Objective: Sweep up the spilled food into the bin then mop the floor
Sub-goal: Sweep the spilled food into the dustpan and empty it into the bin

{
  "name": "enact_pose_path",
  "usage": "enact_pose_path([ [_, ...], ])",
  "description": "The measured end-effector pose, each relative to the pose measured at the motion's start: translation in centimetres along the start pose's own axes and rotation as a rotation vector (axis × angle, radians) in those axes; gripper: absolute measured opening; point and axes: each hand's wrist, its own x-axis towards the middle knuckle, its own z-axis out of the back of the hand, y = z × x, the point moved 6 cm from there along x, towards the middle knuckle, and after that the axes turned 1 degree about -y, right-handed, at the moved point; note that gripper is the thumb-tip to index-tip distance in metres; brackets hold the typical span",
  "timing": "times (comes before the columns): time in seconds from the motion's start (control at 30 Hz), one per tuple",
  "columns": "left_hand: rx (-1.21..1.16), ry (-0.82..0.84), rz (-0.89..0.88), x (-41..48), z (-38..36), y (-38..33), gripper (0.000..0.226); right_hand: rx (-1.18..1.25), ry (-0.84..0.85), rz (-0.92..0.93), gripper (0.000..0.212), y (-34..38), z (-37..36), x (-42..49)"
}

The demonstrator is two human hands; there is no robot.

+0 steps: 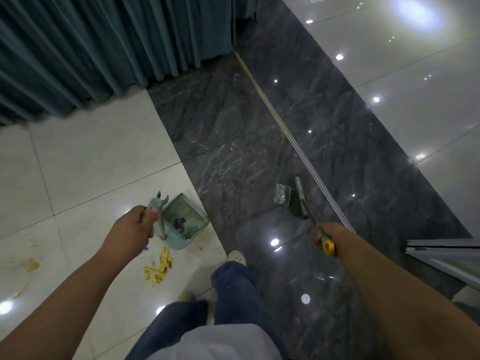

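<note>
My left hand (132, 231) grips the upright handle of a pale green dustpan (185, 220), which stands on the white tile with a dark clump inside it. Yellow food pieces (158, 268) lie scattered on the tile just below the pan, and one stray piece (199, 248) lies to its right. My right hand (327, 236) grips the yellow-ended handle of a broom (301, 201), whose dark bristles rest on the dark marble strip. A small clear wrapper (282, 194) lies just left of the bristles.
A teal curtain (104, 48) hangs along the far left. A yellowish stain (30, 265) marks the white tile at left. A metal floor rail (285, 131) runs diagonally through the dark marble. A door frame edge (441, 253) juts in at right. My feet stand at bottom centre.
</note>
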Motion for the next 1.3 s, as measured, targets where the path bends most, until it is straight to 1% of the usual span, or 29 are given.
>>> enact_pose_path([
  [0.07,-0.023,-0.02,0.028,0.2,-1.0,-0.6,0.041,-0.066,0.025,-0.034,0.033,1.7,-0.3,1.1],
  [0.13,-0.043,-0.041,0.051,0.3,-1.7,-1.0,0.038,-0.07,0.006,-0.045,0.035,2.2,-1.6,1.9],
  [0.17,-0.053,-0.052,0.063,0.3,-1.9,-1.0,0.037,-0.123,0.018,-0.044,0.034,2.2,-2.7,2.0],
  [0.23,-0.076,-0.07,0.086,0.2,-2.0,-0.9,0.034,-0.244,0.08,-0.05,0.031,1.6,-4.8,2.2],
  [0.27,-0.1,-0.081,0.102,0.1,-1.8,-0.6,0.033,-0.301,0.082,-0.031,0.031,1.5,-5.5,2.2],
  [0.33,-0.164,-0.103,0.142,-0.2,-1.1,0.4,0.032,-0.353,0.142,-0.068,0.03,0.9,-7.7,1.3],
  [0.37,-0.195,-0.116,0.162,-0.5,-0.5,1.1,0.031,-0.377,0.145,-0.06,0.03,0.6,-8.7,0.8],
  [0.5,-0.265,-0.158,0.211,-2.5,1.6,4.4,0.032,-0.519,0.143,-0.043,0.032,-1.6,-12.5,-1.3],
  [0.57,-0.301,-0.186,0.247,-3.9,2.7,6.9,0.032,-0.584,0.167,-0.092,0.03,-3.8,-14.2,-2.4],
  [0.6,-0.311,-0.198,0.261,-4.6,3.3,8.2,0.033,-0.574,0.19,-0.126,0.03,-5.1,-15.1,-3.1],
  [0.67,-0.324,-0.213,0.287,-6.3,4.4,11.0,0.033,-0.62,0.19,-0.09,0.029,-7.2,-17.4,-4.6],
  [0.7,-0.33,-0.218,0.297,-7.1,5.0,12.4,0.033,-0.687,0.204,-0.057,0.03,-8.3,-18.6,-5.6],
  [0.77,-0.334,-0.225,0.313,-8.9,6.1,15.4,0.033,-0.738,0.217,-0.053,0.034,-11.0,-20.6,-7.6],
  [0.83,-0.34,-0.229,0.33,-10.8,7.2,18.4,0.034,-0.738,0.252,-0.065,0.035,-14.4,-22.5,-9.2],
  [0.9,-0.342,-0.234,0.344,-12.7,8.3,21.4,0.036,-0.651,0.292,-0.116,0.023,-18.2,-24.6,-10.8],
  [0.97,-0.354,-0.242,0.356,-14.6,9.2,24.4,0.037,-0.551,0.287,-0.172,0.014,-21.7,-26.3,-12.2],
  [1.13,-0.331,-0.301,0.384,-18.6,11.2,31.2,0.039,-0.505,0.389,-0.233,0.02,-27.8,-30.1,-17.3],
  [1.23,-0.296,-0.32,0.397,-20.1,11.9,34.3,0.04,-0.482,0.446,-0.256,0.016,-29.6,-31.2,-18.6],
  [1.3,-0.295,-0.324,0.397,-20.7,12.2,35.7,0.04,-0.49,0.478,-0.254,0.018,-29.6,-31.4,-19.0],
])
